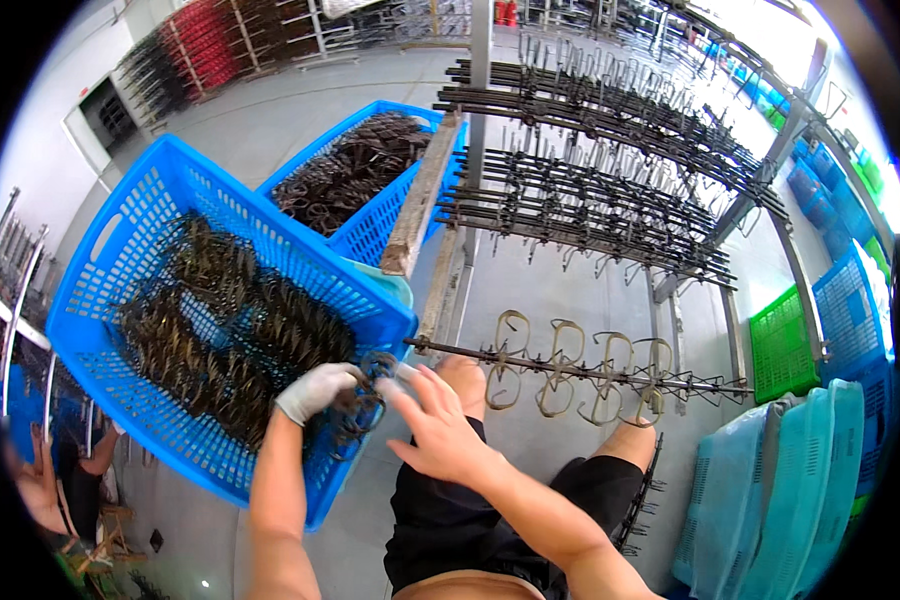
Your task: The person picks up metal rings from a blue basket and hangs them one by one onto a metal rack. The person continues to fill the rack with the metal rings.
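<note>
My left hand (318,391), in a whitish glove, is closed around a small bunch of curved metal pieces (354,422) at the near right corner of a blue plastic basket (210,170). Many dark, brownish curved metal parts (220,290) lie heaped inside that basket. My right hand (436,424) is beside the bunch with its fingers apart; its fingertips blur, and whether they touch a piece I cannot make out. Across my knees runs a dark hooked rod (530,358), from which several brassy, loop-shaped pieces (567,342) hang above and below.
A second blue basket (370,240) of dark parts stands behind the first. Ahead, a metal rack (478,150) with a wooden bar (425,200) carries rows of hooked rods (600,180). Teal crates (770,490) and a green crate (782,345) stand right. Another person (55,490) sits at the left.
</note>
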### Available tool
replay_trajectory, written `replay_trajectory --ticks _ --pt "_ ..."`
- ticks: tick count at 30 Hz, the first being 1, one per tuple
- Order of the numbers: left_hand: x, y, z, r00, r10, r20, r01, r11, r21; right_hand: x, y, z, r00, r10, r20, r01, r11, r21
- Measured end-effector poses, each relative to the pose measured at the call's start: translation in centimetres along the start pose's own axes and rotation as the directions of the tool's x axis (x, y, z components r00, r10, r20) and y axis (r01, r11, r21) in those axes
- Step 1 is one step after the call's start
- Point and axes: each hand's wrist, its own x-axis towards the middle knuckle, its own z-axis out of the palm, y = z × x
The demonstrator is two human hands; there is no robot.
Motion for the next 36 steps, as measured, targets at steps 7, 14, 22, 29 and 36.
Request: replay_trajectory --ticks 7,14,22,29,36 --pt "-2.6 -3.5 0.6 0.970 0.243 -0.013 -0.201 0.833 0.515 4.0 4.1 7.0 0.870 -0.251 0.424 0.282 0.959 -0.012" --pt "-4.1 -2.5 -0.2 0.913 0.390 -0.118 -0.105 0.505 0.857 5.2 3.4 9.0 0.882 -0.159 0.444 0.219 0.972 -0.087" --pt "-3.0 -5.6 -1.0 0.721 0.671 -0.173 -0.117 0.365 0.924 5.9 3.4 10.1 0.865 -0.165 0.475 0.255 0.958 -0.132" --pt "-2.6 -4.5 -1.6 0.967 0.178 -0.185 -0.126 0.956 0.264 5.4 5.6 10.8 0.862 -0.273 0.427 0.290 0.957 0.026" --pt "-3.6 -0.4 -2.4 0.948 0.290 -0.129 -0.142 0.752 0.644 5.7 5.8 10.3 0.774 -0.366 0.516 0.333 0.929 0.160"
